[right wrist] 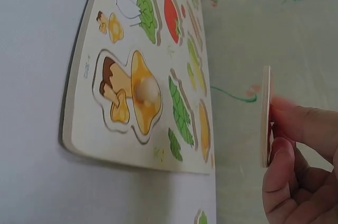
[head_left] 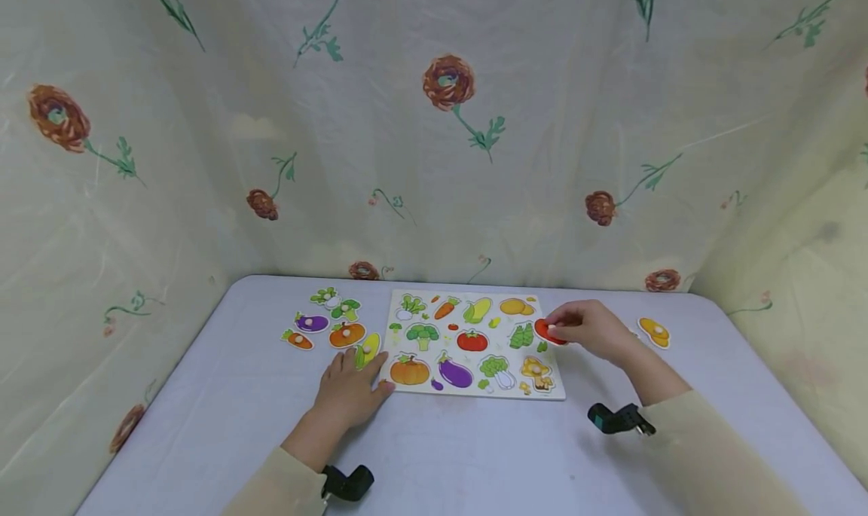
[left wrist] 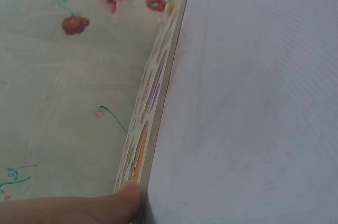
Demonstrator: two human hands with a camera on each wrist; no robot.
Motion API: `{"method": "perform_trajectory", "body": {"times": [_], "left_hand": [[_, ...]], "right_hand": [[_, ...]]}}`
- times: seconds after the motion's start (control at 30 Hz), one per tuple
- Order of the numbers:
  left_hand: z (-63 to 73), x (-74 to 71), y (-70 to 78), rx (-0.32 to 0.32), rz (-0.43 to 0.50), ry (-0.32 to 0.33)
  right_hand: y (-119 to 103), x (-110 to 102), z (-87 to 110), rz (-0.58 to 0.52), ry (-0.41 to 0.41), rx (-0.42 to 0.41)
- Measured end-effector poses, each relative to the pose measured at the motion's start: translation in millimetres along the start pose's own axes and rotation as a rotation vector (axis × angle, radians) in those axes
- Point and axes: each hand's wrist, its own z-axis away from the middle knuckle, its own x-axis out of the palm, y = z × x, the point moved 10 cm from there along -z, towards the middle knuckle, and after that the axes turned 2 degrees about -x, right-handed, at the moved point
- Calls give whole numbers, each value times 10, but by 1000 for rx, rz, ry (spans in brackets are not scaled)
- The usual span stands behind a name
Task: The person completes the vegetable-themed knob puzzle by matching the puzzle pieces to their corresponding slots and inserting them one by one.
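A vegetable peg puzzle board [head_left: 444, 388] lies flat on the table with printed pictures in its recesses. My right hand [head_left: 597, 329] pinches a red tomato puzzle piece [head_left: 545, 331] over the board's right edge; the right wrist view shows this piece edge-on, raised above the board. A mushroom piece [right wrist: 146, 105] with a round knob sits in the board's near right corner. With fingers spread, my left hand [head_left: 349, 389] rests at the board's near left corner, its thumb [left wrist: 128, 192] touching the edge. Beside its fingertips lies a corn piece [head_left: 368, 350].
Left of the board lie a pumpkin piece [head_left: 346, 334], an eggplant piece [head_left: 312, 323], a carrot piece [head_left: 297, 340] and two green vegetable pieces. A potato piece [head_left: 654, 332] lies beyond my right hand. A flowered curtain [head_left: 529, 162] surrounds the white table [head_left: 475, 456].
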Motion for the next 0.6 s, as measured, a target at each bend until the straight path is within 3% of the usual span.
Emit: {"method": "perform_trajectory", "body": {"times": [0.6], "left_hand": [[-38, 37, -23, 39, -2, 30]], "right_hand": [[-393, 637, -455, -1, -92, -31]]}}
